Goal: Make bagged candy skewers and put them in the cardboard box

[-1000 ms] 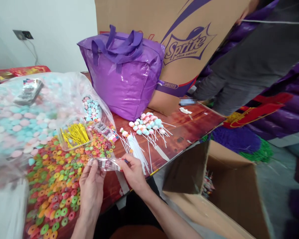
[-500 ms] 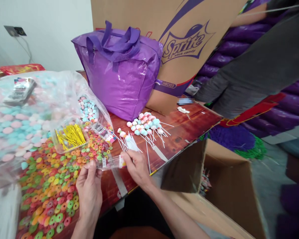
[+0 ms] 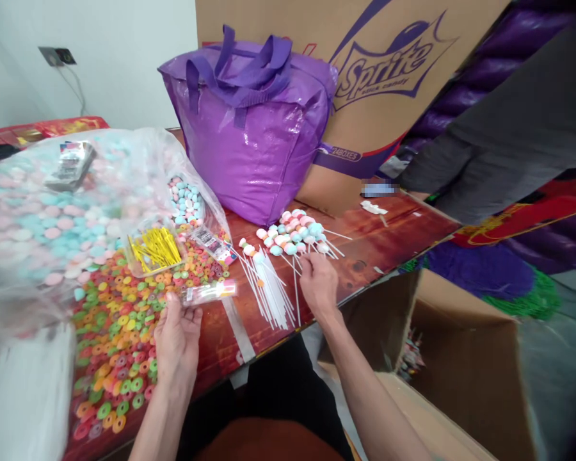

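Observation:
My left hand (image 3: 177,339) pinches the left end of a small clear wrapper (image 3: 211,292) just above the wooden table (image 3: 388,230). The wrapper lies over the edge of a heap of coloured ring candies (image 3: 115,333). My right hand (image 3: 319,285) reaches forward, its fingers closed down on the stick ends of a bunch of pastel candy skewers (image 3: 292,234). A pile of bare white sticks (image 3: 269,288) lies between my hands.
A purple bag (image 3: 254,128) and a large Sprite cardboard box (image 3: 388,64) stand behind. A clear sack of pastel candies (image 3: 52,211) and a pack of yellow twist ties (image 3: 156,250) lie left. An open cardboard box (image 3: 461,358) sits lower right. A person in grey (image 3: 509,128) stands right.
My right hand let go of the wrapper's right end and moved forward and right to the candy skewers. My left hand keeps hold of the wrapper.

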### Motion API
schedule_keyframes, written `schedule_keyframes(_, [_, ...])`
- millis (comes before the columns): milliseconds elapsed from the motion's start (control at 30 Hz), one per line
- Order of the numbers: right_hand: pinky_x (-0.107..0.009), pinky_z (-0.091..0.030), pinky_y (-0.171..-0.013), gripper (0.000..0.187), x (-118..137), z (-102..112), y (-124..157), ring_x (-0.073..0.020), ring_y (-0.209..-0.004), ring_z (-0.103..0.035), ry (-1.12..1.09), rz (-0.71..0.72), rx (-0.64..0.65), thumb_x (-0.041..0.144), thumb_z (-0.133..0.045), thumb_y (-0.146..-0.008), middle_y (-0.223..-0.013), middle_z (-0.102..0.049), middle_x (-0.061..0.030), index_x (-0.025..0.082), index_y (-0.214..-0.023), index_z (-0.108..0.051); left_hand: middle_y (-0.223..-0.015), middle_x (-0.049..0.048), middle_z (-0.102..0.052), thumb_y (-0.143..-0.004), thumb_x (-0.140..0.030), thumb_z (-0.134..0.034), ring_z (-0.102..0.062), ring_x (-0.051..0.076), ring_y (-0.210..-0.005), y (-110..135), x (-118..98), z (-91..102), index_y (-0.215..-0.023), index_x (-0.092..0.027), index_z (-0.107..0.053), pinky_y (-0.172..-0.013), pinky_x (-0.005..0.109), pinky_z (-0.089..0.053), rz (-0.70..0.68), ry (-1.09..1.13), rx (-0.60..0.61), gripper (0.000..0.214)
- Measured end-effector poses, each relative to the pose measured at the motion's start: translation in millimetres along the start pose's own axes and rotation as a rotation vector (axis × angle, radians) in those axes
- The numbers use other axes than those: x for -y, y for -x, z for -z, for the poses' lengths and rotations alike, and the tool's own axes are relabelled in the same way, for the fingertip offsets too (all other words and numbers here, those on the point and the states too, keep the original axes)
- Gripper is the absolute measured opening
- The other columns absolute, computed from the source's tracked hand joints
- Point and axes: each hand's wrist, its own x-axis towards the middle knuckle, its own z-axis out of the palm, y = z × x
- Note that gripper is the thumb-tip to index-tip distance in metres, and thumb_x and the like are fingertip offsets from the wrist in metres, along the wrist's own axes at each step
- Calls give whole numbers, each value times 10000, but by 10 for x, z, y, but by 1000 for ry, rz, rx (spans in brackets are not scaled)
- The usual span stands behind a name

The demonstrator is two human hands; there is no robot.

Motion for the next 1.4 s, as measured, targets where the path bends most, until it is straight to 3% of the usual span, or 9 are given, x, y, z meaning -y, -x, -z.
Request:
schedule_keyframes(133, [-273,-427,-650,200,171,196,366,-172,-678,-562,-498,-65,61,314,-527,-921,-726,-620,-5,187,-803,-625,-755,-10,-682,-933,-240,-619,-628,79,-642,-73,-44,23,-847,-147,-658,-592,189,-492,24,36,-11,132])
schedule_keyframes(300, [-236,-412,-610,160,368,410,718,-132,-656,-536,-703,-52,151,269,-554,-930,-738,-598,22,200,-810,-635,-760,-2,-682,-948,-263,-592,-631,86,-644,-132,-64,48,-859,-148,-651,-595,191,-499,38,47,-26,156])
schedule_keyframes(600, [-263,-427,-700,149,229,480,750,-146,-759,-574,-643,209,155,147,-524,-959,-819,-610,-1,215,-861,-613,-724,-10,-675,-951,-285,-592,-625,76,-596,-74,-42,17,-825,-141,-636,-567,195,-490,31,12,-18,197])
schedule_keyframes(733, [-301,-425,-755,153,198,559,710,-167,-793,-582,-604,317,208,124,-518,-958,-829,-614,-17,214,-878,-613,-723,-34,-659,-755,-384,-807,-635,97,-629,-134,-13,68,-787,-158,-619,-610,216,-504,-120,-38,88,296])
schedule_keyframes(833, [-305,-416,-751,160,235,558,727,-166,-783,-578,-597,319,246,126,-513,-963,-825,-615,-18,212,-872,-612,-725,-37,-639,-639,-468,-861,-616,108,-644,-143,24,98,-767,-165,-605,-644,239,-514,-262,-98,194,417])
schedule_keyframes(933, [-288,-419,-724,176,330,488,800,-153,-750,-576,-640,266,278,143,-514,-970,-800,-609,-9,209,-831,-600,-710,-48,-593,-691,-463,-827,-559,91,-636,-80,98,102,-738,-173,-575,-644,225,-491,-332,-160,259,387])
schedule_keyframes(1067, [-263,-421,-679,185,472,355,919,-143,-729,-581,-694,196,320,164,-518,-973,-785,-605,-4,206,-815,-603,-690,-57,-541,-744,-434,-795,-499,69,-630,35,221,79,-708,-172,-564,-638,187,-452,-412,-212,256,351])
schedule_keyframes(1267, [-260,-422,-684,178,570,218,1023,-142,-733,-577,-670,145,302,177,-520,-970,-791,-594,-5,204,-821,-612,-882,32,-680,-766,-516,-748,-660,171,-825,101,248,39,-884,-196,-637,-751,304,-540,-207,-167,300,359])
schedule_keyframes(1400, [-267,-428,-673,184,730,121,1100,-153,-723,-569,-641,127,262,176,-490,-970,-778,-576,-13,204,-833,-609,-843,43,-710,-720,-409,-817,-664,164,-726,164,260,37,-881,-183,-641,-750,328,-551,-121,-220,351,328])
